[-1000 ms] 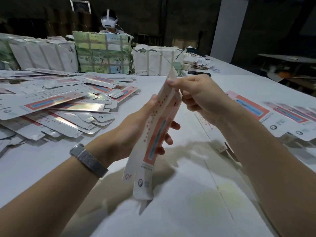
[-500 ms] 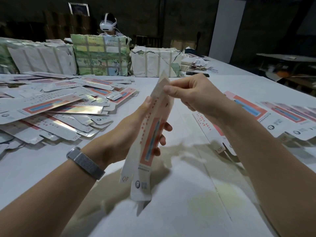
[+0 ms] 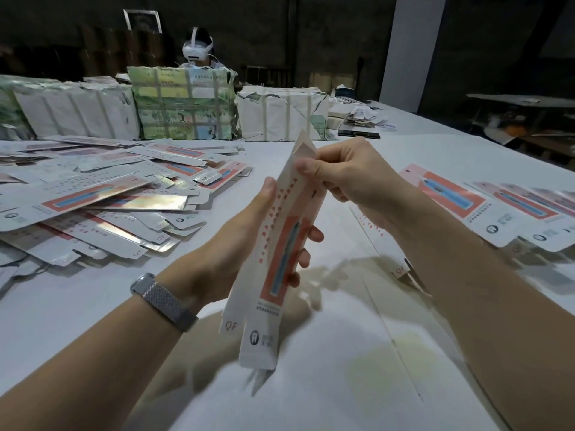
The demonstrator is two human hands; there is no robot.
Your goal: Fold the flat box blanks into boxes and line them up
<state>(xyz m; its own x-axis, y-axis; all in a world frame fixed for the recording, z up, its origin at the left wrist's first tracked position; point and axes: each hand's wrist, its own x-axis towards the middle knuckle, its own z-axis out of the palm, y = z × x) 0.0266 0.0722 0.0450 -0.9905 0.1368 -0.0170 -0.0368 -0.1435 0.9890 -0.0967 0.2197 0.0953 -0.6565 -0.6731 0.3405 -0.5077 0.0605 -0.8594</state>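
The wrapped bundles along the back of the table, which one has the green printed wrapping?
The middle bundle, straight in front of the person wearing the white headset; the bundles on either side are plain white.

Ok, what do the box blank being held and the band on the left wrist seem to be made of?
The long white-and-red box blank, gripped by both hands, looks like thin printed card: it holds creased folds and cut flaps. Blanks in the loose pile of flat blanks flash silver, perhaps a foil lining. The grey wrist band appears to be woven metal mesh, though fabric cannot be excluded.
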